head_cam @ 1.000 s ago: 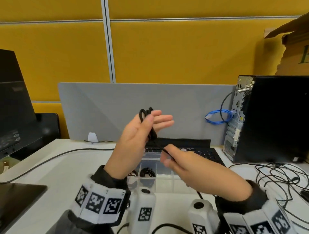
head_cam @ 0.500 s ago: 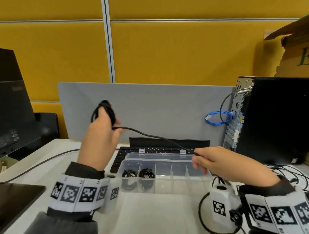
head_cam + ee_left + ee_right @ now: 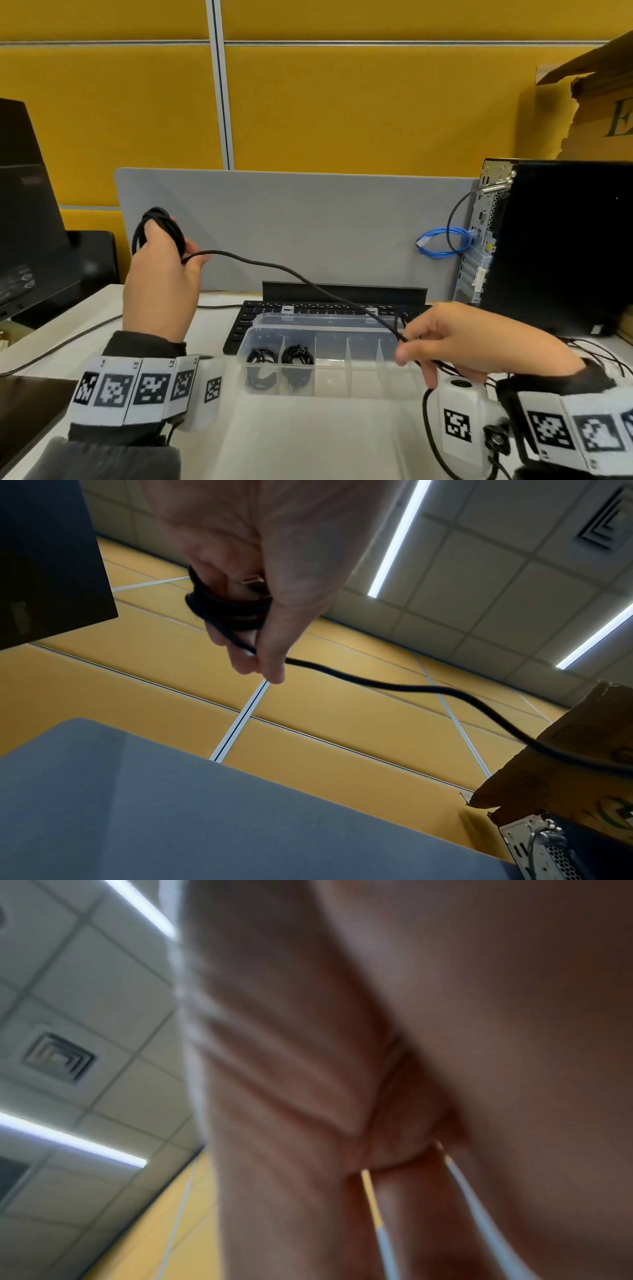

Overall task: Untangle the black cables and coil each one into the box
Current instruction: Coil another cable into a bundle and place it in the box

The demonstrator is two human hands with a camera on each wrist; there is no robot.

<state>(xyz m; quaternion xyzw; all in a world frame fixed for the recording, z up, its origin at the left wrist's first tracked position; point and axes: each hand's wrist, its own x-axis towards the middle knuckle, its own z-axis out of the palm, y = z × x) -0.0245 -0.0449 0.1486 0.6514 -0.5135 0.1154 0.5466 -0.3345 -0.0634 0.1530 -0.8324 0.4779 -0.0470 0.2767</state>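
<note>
The right wrist view is blurred and filled by the right hand [image 3: 411, 1069]; no cable can be made out there. In the head view the tangle of black cables [image 3: 606, 356] lies mostly hidden behind that wrist, cut off at the frame edge.

The black cable [image 3: 274, 265] is wound in several loops around the fingers [image 3: 240, 653] of the raised left hand [image 3: 161, 274], with the thumb pressing the strand where it leaves the coil. From there it sags down and across to the right hand [image 3: 472, 342], whose fingers [image 3: 411, 353] are curled and pinch it just above the right end of the clear box [image 3: 329, 380]. Below the span between the two hands, two coiled cables [image 3: 279, 356] sit in the box's two leftmost compartments, on the bench [image 3: 308, 438].

Compared with half a second ago, the hands hold much the same places, and the strand between them hangs slacker.
</note>
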